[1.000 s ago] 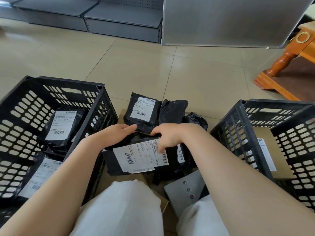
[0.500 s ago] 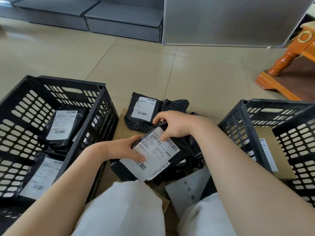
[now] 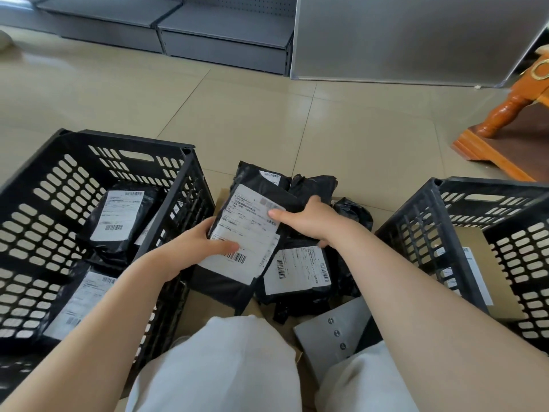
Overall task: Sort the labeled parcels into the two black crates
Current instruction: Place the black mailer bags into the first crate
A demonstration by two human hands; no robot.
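Fingers of both hands curled round glossy black poly parcel (image 3: pixel 237 251), flat, perhaps soft, white label up.

Two crates stand on the floor (image 3: pixel 267 120), the left crate (image 3: pixel 38 185) and the right crate (image 3: pixel 416 221), with a heap of parcels (image 3: pixel 300 275) between them. Both hands hold one parcel (image 3: pixel 246 233) above the heap: the left hand (image 3: pixel 193 248) at its left edge, the right hand (image 3: pixel 309 218) at its right edge. Behind it lies another parcel (image 3: pixel 261 176), and a further one (image 3: pixel 353 212) lies just beside the right crate. In the left crate lie two parcels, one at the back (image 3: pixel 118 215) and one nearer (image 3: pixel 80 301). A flat box (image 3: pixel 487 281) lies in the right crate. Shelving (image 3: pixel 166 22) stands behind, across the floor, and a furniture leg (image 3: pixel 505 111) at far right.
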